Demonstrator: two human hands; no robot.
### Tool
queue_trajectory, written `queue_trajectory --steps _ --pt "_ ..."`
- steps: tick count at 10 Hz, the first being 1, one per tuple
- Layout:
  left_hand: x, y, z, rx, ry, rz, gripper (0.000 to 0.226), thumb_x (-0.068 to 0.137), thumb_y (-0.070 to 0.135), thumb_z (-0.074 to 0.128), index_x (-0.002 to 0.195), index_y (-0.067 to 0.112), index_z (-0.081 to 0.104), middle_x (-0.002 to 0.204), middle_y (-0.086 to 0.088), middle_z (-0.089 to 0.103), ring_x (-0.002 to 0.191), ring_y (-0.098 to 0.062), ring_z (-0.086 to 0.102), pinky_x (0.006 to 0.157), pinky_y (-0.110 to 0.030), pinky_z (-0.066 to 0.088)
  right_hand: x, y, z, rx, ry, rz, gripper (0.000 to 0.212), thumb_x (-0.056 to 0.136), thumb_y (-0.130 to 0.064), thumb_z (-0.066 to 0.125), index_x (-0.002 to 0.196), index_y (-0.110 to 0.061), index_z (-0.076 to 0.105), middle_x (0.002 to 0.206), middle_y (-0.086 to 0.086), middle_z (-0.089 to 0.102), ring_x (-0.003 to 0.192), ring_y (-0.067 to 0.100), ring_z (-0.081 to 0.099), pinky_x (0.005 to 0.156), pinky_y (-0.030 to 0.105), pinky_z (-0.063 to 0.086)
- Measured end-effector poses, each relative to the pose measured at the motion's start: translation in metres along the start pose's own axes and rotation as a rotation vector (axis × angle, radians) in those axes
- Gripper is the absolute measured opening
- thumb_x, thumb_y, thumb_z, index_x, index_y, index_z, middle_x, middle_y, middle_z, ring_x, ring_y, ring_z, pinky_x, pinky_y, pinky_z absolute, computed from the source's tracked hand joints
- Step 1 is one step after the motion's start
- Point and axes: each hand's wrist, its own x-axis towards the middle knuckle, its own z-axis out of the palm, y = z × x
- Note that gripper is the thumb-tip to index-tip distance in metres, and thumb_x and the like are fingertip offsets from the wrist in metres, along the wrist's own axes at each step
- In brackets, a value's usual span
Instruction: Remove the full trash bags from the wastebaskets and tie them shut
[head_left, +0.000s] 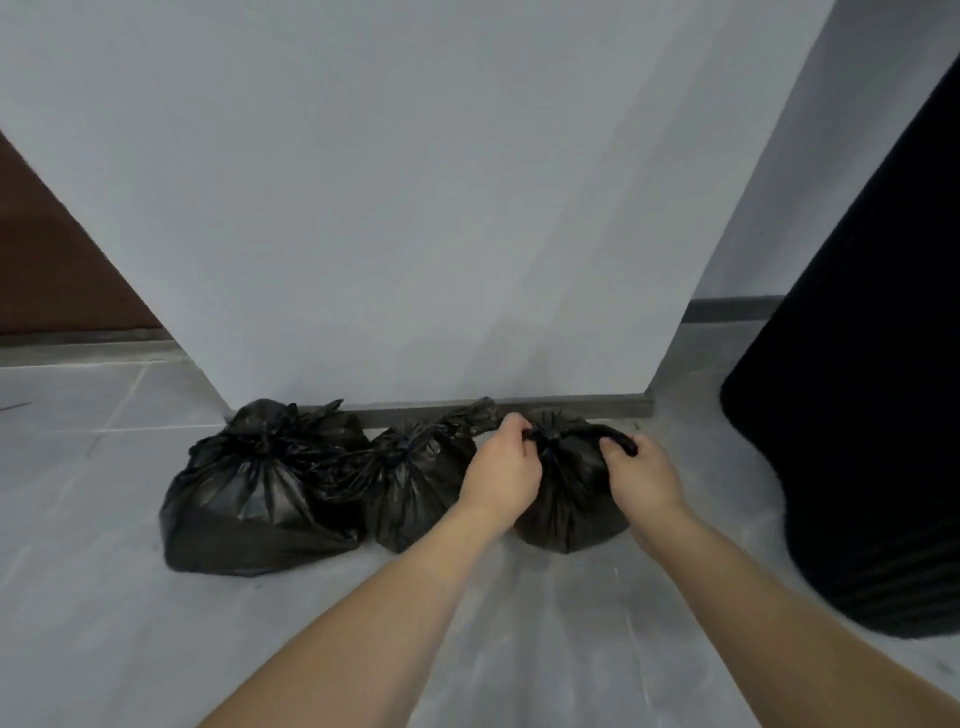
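Three black trash bags stand in a row on the floor against the white wall. The left bag (254, 499) and the middle bag (410, 488) are knotted at the top. The right bag (569, 499) sits between my hands. My left hand (506, 465) pinches a twisted end of that bag's neck at the knot. My right hand (641, 475) grips the other twisted end, pulled out to the right. Part of the right bag's top is hidden by my fingers.
A tall black wastebasket (872, 415) stands at the right, close to my right forearm. The white wall (415, 208) with a grey skirting strip (571, 405) rises right behind the bags. Grey tiled floor (104, 597) spreads to the left and front.
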Motion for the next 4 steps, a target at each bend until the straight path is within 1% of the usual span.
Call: queue_trajectory --steps 1,2,3,4 --pt "0.019 0.008 -0.007 0.045 0.025 0.011 0.025 0.095 0.016 0.043 0.116 0.012 0.056 0.104 -0.015 0.068 0.098 -0.033 0.062 0.079 -0.035 0.047 0.008 -0.008 0.006 -0.028 0.008 -0.04 0.027 0.097 -0.027 0.05 0.112 -0.008 0.06 0.112 0.015 0.065 0.103 0.031 0.059 0.089 0.038 0.048" --pt "0.036 0.008 -0.006 0.081 0.016 0.006 0.028 0.096 0.016 0.041 0.119 0.009 0.054 0.108 -0.016 0.066 0.099 -0.034 0.061 0.073 -0.033 0.043 0.018 -0.01 0.011 -0.02 0.009 -0.09 0.034 0.097 -0.026 0.048 0.125 -0.01 0.056 0.124 0.013 0.06 0.113 0.029 0.056 0.097 0.037 0.045" --pt "0.046 -0.008 -0.001 0.083 0.01 -0.04 0.023 0.095 0.012 0.04 0.113 0.005 0.053 0.107 -0.019 0.065 0.096 -0.034 0.06 0.073 -0.031 0.041 0.023 0.001 0.018 -0.041 -0.016 -0.108 0.039 0.098 -0.028 0.046 0.133 -0.013 0.05 0.129 0.01 0.057 0.117 0.027 0.054 0.098 0.034 0.043" --pt "0.045 -0.009 -0.011 0.082 -0.042 -0.055 0.024 0.092 0.012 0.044 0.114 0.006 0.048 0.111 -0.018 0.063 0.092 -0.03 0.057 0.075 -0.03 0.042 0.016 0.002 0.02 -0.049 -0.027 -0.111 0.04 0.098 -0.03 0.045 0.134 -0.011 0.05 0.13 0.011 0.058 0.117 0.028 0.054 0.098 0.035 0.043"
